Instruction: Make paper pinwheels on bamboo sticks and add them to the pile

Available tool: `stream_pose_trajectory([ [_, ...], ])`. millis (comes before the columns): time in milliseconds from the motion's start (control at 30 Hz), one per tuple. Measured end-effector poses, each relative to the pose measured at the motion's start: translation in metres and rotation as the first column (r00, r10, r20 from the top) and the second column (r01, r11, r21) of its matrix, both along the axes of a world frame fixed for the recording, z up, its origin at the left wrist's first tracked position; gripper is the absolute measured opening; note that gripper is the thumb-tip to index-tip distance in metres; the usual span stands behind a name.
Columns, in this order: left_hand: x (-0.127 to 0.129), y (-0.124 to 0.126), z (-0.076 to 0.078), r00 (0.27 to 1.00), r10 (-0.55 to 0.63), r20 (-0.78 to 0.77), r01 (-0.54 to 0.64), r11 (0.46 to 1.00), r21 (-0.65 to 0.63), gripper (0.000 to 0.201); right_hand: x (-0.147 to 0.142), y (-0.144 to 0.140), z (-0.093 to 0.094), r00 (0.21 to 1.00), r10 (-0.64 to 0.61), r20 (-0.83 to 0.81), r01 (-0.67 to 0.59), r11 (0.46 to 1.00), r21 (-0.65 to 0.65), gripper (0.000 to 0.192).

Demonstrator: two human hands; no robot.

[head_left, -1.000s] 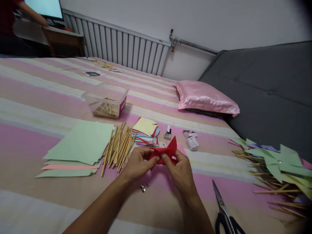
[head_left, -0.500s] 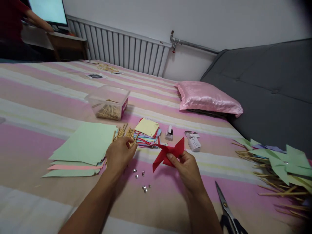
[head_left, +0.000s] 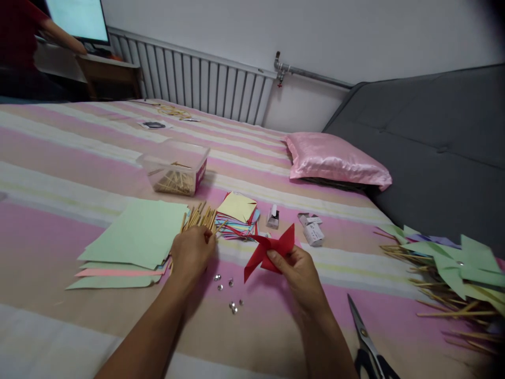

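Note:
A folded red paper pinwheel (head_left: 262, 255) is pinched between the thumb and fingers of my right hand (head_left: 298, 271), held above the bedspread. My left hand (head_left: 193, 250) is at a bundle of thin wooden sticks (head_left: 201, 215), its fingers curled closed; one stick (head_left: 221, 226) juts out from the fingertips. Most of the other fingers' grip is hidden behind the hand. Between my hands several small silver thumbtacks (head_left: 232, 305) lie loose on the cloth. Just beyond the sticks is a stack of coloured paper squares (head_left: 239, 208) with cut corners.
Green sheets (head_left: 134, 231) lie at the left, with a clear plastic box (head_left: 175, 168) of sticks behind. Two small boxes (head_left: 273, 217) stand ahead. Scissors (head_left: 365, 334) and finished pinwheels (head_left: 460, 263) are at the right. A pillow (head_left: 335, 158) lies farther back; a person sits far left.
My left hand's fingers have closed more, and the hand has shifted slightly down and left at the sticks. My right hand and the red pinwheel have moved slightly left.

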State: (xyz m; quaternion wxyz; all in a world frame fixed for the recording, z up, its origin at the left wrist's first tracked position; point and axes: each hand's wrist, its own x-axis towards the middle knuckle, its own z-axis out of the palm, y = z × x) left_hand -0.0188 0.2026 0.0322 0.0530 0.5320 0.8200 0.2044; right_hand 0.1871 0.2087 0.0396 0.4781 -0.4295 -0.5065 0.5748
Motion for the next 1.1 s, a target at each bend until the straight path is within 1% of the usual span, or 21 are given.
stream_pose_trajectory([
  [100,0.001,-0.002,0.005,0.999,-0.025,0.042,0.021,0.995,0.102,0.026,0.001,0.001,-0.002,0.999,0.008,-0.036,-0.009,1.0,-0.022,0.027],
  [167,0.002,-0.002,0.007,0.99,-0.082,0.116,0.057,0.977,0.207,0.022,0.001,0.002,-0.004,0.997,0.011,-0.08,-0.014,0.999,-0.042,0.027],
  [200,0.004,-0.002,0.008,0.978,-0.134,0.161,0.087,0.96,0.267,0.021,0.002,0.002,-0.005,0.994,0.009,-0.106,-0.014,0.999,-0.052,0.026],
  [267,0.007,-0.003,0.011,0.931,-0.275,0.239,0.172,0.91,0.377,0.018,0.002,0.002,-0.006,0.987,0.004,-0.159,-0.015,0.998,-0.067,0.026],
  [367,0.015,-0.006,0.015,0.835,-0.474,0.279,0.307,0.823,0.477,0.018,0.003,0.002,-0.007,0.975,0.001,-0.222,-0.016,0.998,-0.067,0.025],
  [433,0.02,-0.009,0.018,0.78,-0.568,0.263,0.381,0.764,0.521,0.018,0.003,0.002,-0.007,0.972,0.0,-0.233,-0.004,1.0,-0.016,0.025],
  [500,0.023,-0.011,0.02,0.74,-0.635,0.221,0.438,0.704,0.559,0.017,0.004,0.002,-0.006,0.98,-0.005,-0.201,0.026,0.994,0.103,0.023],
  [533,0.024,-0.012,0.02,0.724,-0.661,0.198,0.461,0.677,0.574,0.017,0.004,0.002,-0.004,0.984,-0.01,-0.177,0.044,0.981,0.187,0.021],
  [600,0.023,-0.013,0.021,0.699,-0.697,0.158,0.488,0.627,0.606,0.016,0.004,0.0,-0.001,0.992,-0.02,-0.123,0.065,0.927,0.369,0.012],
  [667,0.02,-0.014,0.022,0.684,-0.719,0.126,0.499,0.587,0.638,0.014,0.005,-0.001,0.003,0.998,-0.025,-0.059,0.053,0.852,0.521,0.003],
  [733,0.017,-0.014,0.023,0.675,-0.729,0.112,0.505,0.567,0.651,0.013,0.005,-0.003,0.008,0.998,-0.044,0.034,0.013,0.783,0.621,0.004],
  [833,0.01,-0.012,0.026,0.658,-0.746,0.106,0.513,0.547,0.661,0.014,0.006,-0.004,0.011,0.975,-0.139,0.173,-0.032,0.682,0.731,0.01],
  [933,0.005,-0.011,0.027,0.612,-0.785,0.094,0.535,0.498,0.683,0.016,0.007,-0.005,0.012,0.946,-0.236,0.221,-0.041,0.591,0.805,0.013],
  [1000,0.003,-0.011,0.027,0.582,-0.808,0.091,0.554,0.476,0.684,0.018,0.007,-0.006,0.012,0.939,-0.261,0.225,-0.041,0.564,0.825,0.011],
  [1100,0.002,-0.011,0.027,0.557,-0.824,0.106,0.571,0.473,0.672,0.019,0.008,-0.007,0.012,0.935,-0.275,0.223,-0.042,0.54,0.841,0.009],
])
